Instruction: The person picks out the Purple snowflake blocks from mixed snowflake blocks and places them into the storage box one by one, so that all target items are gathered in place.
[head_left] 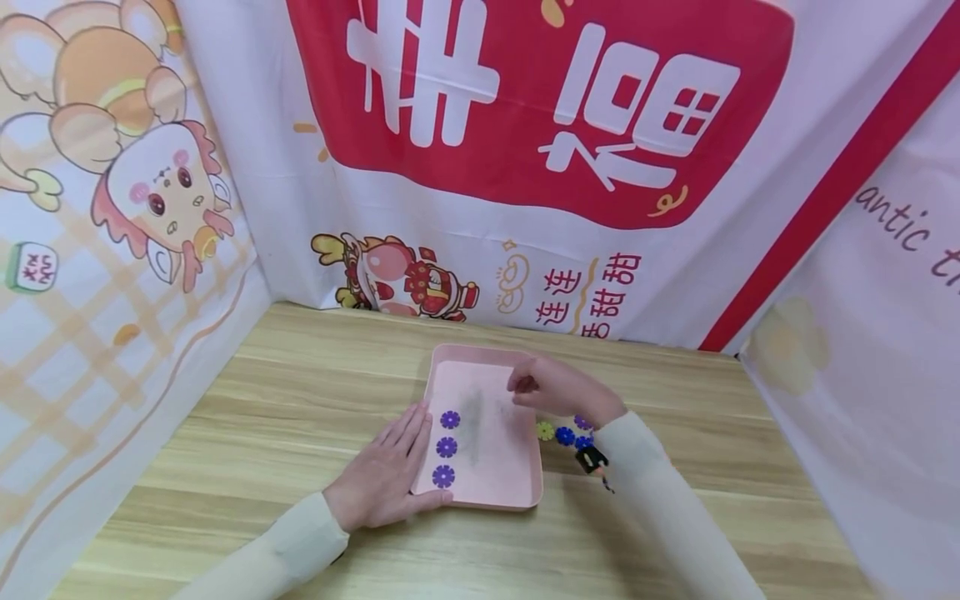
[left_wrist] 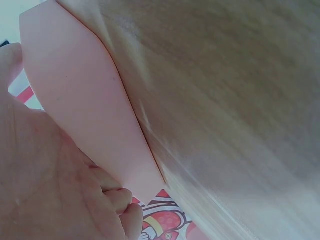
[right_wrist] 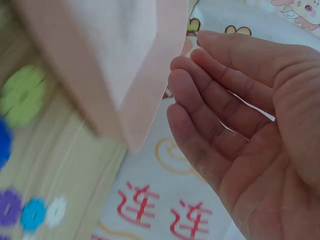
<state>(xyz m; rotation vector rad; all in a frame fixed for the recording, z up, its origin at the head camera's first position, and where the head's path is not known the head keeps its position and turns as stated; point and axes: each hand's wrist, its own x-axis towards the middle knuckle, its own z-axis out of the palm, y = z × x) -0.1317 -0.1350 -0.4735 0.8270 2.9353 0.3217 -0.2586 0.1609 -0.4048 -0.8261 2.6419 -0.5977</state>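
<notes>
A pale pink tray [head_left: 498,467] stands on the table with three purple snowflake discs [head_left: 446,447] in a row along its left side. My left hand [head_left: 386,467] lies along the tray's left edge, fingers extended and thumb at the near left corner. Its palm faces the tray's outer wall [left_wrist: 85,85] in the left wrist view. Over the far right part of the tray hovers my right hand [head_left: 558,387], fingers loosely bent. In the right wrist view, nothing shows between its thumb and fingertips [right_wrist: 182,82].
Right of the tray, partly under the right forearm, lie a yellow-green disc [head_left: 545,431], blue discs [head_left: 565,436] and a purple one. The right wrist view adds a light blue disc [right_wrist: 34,214] and a white disc [right_wrist: 56,212]. Printed cloth [head_left: 495,225] hangs behind the wooden table [head_left: 322,375].
</notes>
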